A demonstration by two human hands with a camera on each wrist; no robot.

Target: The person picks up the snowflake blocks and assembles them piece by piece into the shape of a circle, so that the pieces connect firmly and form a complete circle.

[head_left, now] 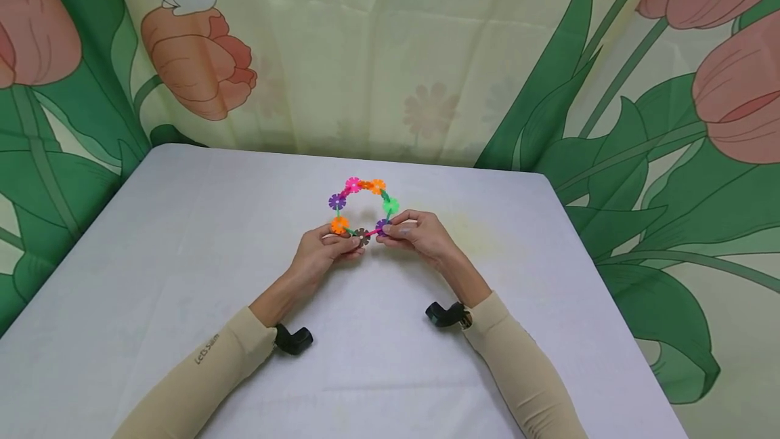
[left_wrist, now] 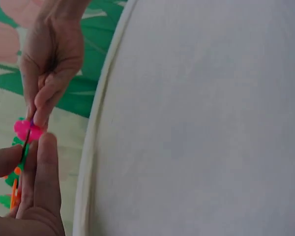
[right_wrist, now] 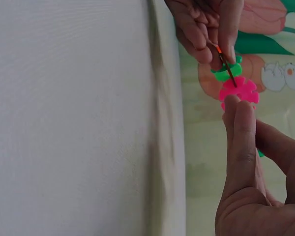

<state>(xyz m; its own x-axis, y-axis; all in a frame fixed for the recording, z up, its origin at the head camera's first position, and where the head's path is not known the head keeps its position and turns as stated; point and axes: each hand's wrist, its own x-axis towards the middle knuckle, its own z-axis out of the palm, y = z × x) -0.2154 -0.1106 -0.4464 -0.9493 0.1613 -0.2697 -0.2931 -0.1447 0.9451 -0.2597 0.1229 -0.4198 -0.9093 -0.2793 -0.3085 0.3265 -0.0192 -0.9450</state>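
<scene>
Both hands hold up a ring of notched plastic snowflake discs [head_left: 391, 206] linked edge to edge, in orange, pink, purple, green and brown. The left hand [head_left: 323, 247] pinches the ring's lower left, by a brown disc [head_left: 362, 236]. At the lower right, the right hand [head_left: 420, 234] pinches a purple disc [head_left: 382, 226]. Between the two hands sits a pink disc, edge-on in the head view; in the right wrist view this pink disc [right_wrist: 240, 91] shows its face, slotted onto the dark disc. Fingers cover parts of the held discs.
A white-covered table [head_left: 213, 256] lies beneath the hands. Behind it hangs a curtain [head_left: 341, 53] printed with tulips, leaves and a rabbit. Black wrist cameras [head_left: 294, 341] are strapped at both sleeve cuffs.
</scene>
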